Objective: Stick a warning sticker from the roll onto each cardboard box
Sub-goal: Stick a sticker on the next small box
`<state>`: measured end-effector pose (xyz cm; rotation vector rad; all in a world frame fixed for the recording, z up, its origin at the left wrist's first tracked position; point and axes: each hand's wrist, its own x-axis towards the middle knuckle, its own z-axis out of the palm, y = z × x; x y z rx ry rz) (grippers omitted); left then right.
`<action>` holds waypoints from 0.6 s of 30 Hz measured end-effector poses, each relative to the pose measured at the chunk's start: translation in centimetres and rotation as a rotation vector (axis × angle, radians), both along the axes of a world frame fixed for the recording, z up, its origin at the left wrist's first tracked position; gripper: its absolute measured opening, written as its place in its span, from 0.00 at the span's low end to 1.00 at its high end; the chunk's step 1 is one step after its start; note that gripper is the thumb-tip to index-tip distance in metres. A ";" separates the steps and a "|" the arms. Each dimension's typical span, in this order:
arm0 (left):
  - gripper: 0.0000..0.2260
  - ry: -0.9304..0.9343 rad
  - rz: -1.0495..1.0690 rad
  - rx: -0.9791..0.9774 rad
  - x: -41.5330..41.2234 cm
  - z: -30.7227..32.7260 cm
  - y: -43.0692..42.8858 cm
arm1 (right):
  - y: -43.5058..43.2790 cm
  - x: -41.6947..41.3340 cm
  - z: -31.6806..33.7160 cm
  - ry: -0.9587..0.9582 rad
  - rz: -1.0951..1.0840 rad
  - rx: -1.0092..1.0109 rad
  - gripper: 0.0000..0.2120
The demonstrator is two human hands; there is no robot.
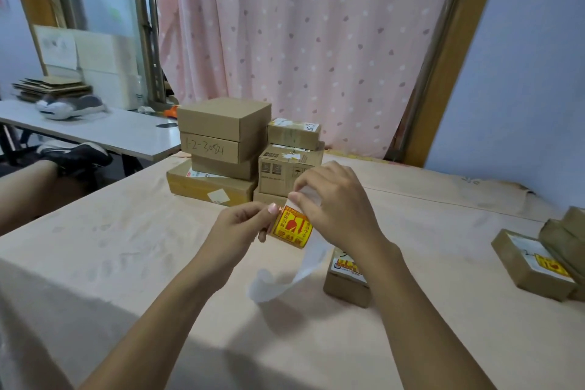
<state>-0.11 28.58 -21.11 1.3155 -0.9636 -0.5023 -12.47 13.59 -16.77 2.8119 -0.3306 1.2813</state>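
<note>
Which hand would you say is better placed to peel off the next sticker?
Right hand: it pinches the white paper at the top of the sticker roll, which the left hand holds.

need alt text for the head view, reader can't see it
Above a table, the left hand holds a roll of yellow warning stickers while the right hand pinches its white backing strip, which trails downward. A stickered box sits by the right forearm; a stack of boxes stands behind.
</note>
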 end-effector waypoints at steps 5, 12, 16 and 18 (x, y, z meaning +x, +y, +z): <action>0.13 -0.105 -0.127 -0.028 -0.8 -0.8 -0.4 | -1.1 -0.8 -0.4 -0.076 -0.054 0.064 0.06; 0.13 -0.096 -0.061 -0.156 -1.0 -2.1 -0.4 | -1.1 -0.7 -0.8 -0.060 -0.170 0.199 0.21; 0.09 -0.050 0.068 -0.206 -0.7 -2.0 -0.5 | 0.4 -0.9 -2.0 -0.299 -0.078 0.197 0.11; 0.07 -0.042 0.114 -0.227 -0.3 -2.0 -0.5 | 1.1 -1.3 -2.7 -0.247 0.048 0.218 0.07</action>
